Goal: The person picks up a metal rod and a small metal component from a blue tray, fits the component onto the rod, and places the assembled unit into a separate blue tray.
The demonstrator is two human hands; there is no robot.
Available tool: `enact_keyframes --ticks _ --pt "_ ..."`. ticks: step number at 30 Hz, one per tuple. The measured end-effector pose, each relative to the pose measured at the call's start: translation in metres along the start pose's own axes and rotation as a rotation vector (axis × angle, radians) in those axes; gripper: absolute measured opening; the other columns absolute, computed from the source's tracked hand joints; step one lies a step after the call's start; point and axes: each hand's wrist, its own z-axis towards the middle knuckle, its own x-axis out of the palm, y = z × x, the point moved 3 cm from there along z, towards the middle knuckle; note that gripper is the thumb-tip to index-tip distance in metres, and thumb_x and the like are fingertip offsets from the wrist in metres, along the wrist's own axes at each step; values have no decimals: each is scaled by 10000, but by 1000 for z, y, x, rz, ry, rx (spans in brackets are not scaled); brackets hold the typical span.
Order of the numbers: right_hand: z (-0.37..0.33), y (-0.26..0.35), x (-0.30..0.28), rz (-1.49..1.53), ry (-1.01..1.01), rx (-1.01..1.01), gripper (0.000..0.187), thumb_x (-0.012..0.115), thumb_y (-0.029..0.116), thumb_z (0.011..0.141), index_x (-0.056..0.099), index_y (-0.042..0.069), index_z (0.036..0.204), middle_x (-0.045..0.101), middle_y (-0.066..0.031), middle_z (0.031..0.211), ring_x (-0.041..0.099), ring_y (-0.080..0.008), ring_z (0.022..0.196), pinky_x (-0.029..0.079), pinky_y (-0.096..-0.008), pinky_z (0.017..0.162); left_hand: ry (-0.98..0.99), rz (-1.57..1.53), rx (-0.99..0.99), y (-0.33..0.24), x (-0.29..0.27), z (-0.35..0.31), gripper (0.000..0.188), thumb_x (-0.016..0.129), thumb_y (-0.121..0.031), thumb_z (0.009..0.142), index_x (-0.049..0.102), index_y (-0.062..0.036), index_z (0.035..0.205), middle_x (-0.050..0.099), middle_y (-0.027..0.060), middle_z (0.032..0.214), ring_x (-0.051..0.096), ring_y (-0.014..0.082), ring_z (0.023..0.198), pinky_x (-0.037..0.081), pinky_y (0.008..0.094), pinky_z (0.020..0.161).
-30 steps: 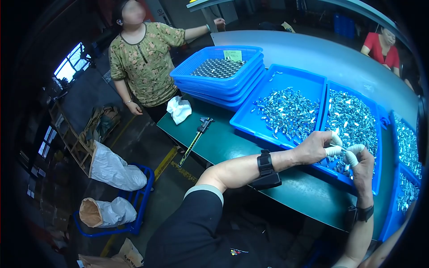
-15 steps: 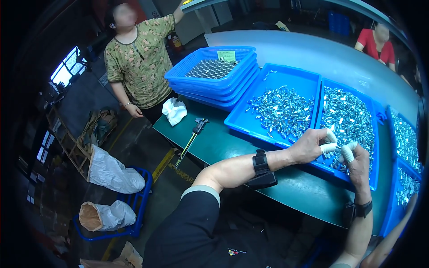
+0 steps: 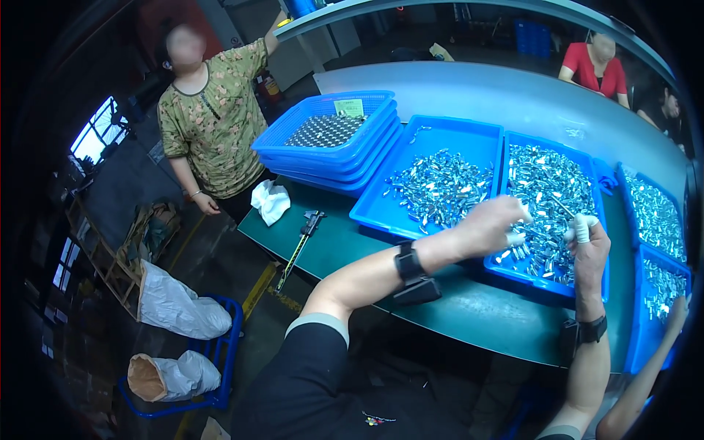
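Note:
My left hand [image 3: 488,229] hovers over the divide between two blue trays, blurred by motion. White covers wrap its thumb and finger, which are apart with nothing visible between them. My right hand [image 3: 589,253], also with white-wrapped fingers, is above the right part of the nearer tray. It pinches a thin rod [image 3: 562,207] that points up and left; its exact kind is too small to tell. Below lies the blue tray [image 3: 603,282] heaped with small shiny metal parts [image 3: 550,172]. Another blue tray [image 3: 447,132] to its left holds more such parts.
Stacked blue baskets [image 3: 323,158], a white cloth [image 3: 270,202] and a caliper [image 3: 301,246] are on the green table [image 3: 345,249]. More trays [image 3: 638,352] stand at right, where another person's arm [image 3: 645,381] reaches in. A person [image 3: 213,110] stands far left.
My hands have come apart; the left has drawn back leftward with its fingers parted. The thin rod now shows in my right hand. The whole view has shifted slightly.

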Motion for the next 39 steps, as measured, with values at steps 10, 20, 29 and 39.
enact_keyframes --ticks 10,20,29,39 --pt "0 -8 -3 16 -11 7 267 615 299 1037 645 82 886 610 25 699 492 -25 573 351 -184 505 334 246 225 -14 45 13 128 707 -112 775 652 -40 866 616 142 924 646 354 936 533 465 751" --pt "2 -12 -3 16 1 -2 272 615 305 1037 641 81 885 604 29 698 486 -21 572 346 -178 504 400 339 276 -6 64 20 91 656 -140 817 681 -52 811 638 134 892 669 334 890 556 450 727" --pt "0 -10 2 90 14 -26 258 615 295 1038 637 85 889 597 33 701 488 -27 579 357 -181 516 354 450 355 -10 53 13 65 650 -131 791 683 -76 805 652 111 871 670 307 894 554 432 739" --pt "-8 5 2 -38 30 -64 264 645 251 1010 657 34 861 617 2 717 528 -53 612 394 -223 531 98 61 -71 0 32 6 210 710 -269 871 655 -82 948 673 193 874 666 411 853 538 483 732"
